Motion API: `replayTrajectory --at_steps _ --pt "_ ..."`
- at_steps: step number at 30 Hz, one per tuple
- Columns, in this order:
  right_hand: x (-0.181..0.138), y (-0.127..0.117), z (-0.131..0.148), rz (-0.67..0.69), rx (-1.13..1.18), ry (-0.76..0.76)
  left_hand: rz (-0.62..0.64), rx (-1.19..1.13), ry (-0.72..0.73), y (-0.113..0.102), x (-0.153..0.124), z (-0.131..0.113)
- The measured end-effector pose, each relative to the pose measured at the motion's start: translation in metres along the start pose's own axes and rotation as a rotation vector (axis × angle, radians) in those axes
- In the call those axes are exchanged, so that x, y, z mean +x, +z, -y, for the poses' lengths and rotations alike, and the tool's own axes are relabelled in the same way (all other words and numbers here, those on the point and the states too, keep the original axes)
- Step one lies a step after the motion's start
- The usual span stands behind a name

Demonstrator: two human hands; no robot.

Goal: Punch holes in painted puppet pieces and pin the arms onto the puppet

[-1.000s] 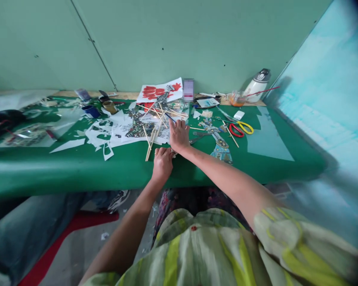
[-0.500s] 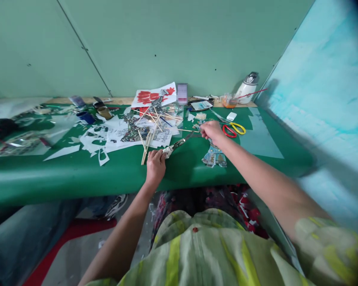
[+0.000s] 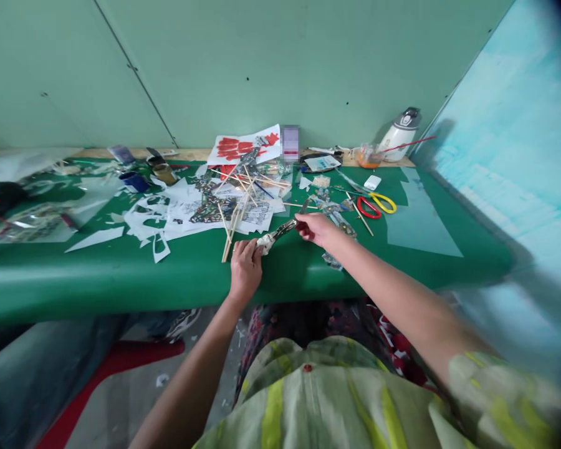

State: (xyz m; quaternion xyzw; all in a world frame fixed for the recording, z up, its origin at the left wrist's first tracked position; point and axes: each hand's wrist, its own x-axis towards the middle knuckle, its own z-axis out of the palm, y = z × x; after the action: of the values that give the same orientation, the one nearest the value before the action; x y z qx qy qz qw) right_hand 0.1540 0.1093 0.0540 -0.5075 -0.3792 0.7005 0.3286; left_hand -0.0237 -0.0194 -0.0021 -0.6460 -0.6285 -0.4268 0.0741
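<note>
I have both hands close in at the near right corner of the paper pile (image 3: 182, 215), with the patterned strip (image 3: 285, 229) slanting between them, just off the pile's right edge. My left hand (image 3: 246, 267) pinches the strip's white near end, fingers pressed together over it. My right hand (image 3: 312, 227) is at the far end with fingers bent in; I can't tell from here whether they grip it or only touch it.

The clutter is what I'd watch. Thin wooden sticks (image 3: 230, 234) lie crossed over the pile, and a few poke past its near edge, right by my left hand. To the right of the pile, a blue decorated cutout (image 3: 341, 223) is partly hidden under my right forearm. Well right of the pile are the red-and-yellow scissors (image 3: 361, 201), then a pale sheet (image 3: 416, 227). Behind the pile a red-painted page (image 3: 243, 148) is propped up; far right and behind, a white flask (image 3: 399, 142) stands near an orange-stained cup (image 3: 368, 158). A blue pot (image 3: 133, 181) sits back and left of the pile, and a pointed paper scrap (image 3: 96, 238) lies left on the green worktop (image 3: 182, 280).
</note>
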Motion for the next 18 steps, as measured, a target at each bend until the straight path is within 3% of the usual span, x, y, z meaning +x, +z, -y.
replayTrajectory --at_steps 4,10,14,18 --pt "-0.003 -0.007 -0.002 -0.109 0.067 -0.123 -0.044 0.013 -0.010 -0.001 0.000 -0.002" --pt "-0.010 -0.015 -0.003 -0.122 0.101 -0.346 -0.052 0.072 -0.029 0.000 0.000 -0.005" --pt "-0.018 -0.016 -0.006 -0.204 -0.044 -0.505 -0.054 0.085 -0.038 0.001 0.001 -0.006" --pt "-0.032 -0.019 -0.007 -0.293 -0.328 -0.706 -0.056 0.101 -0.025 0.000 0.002 -0.007"
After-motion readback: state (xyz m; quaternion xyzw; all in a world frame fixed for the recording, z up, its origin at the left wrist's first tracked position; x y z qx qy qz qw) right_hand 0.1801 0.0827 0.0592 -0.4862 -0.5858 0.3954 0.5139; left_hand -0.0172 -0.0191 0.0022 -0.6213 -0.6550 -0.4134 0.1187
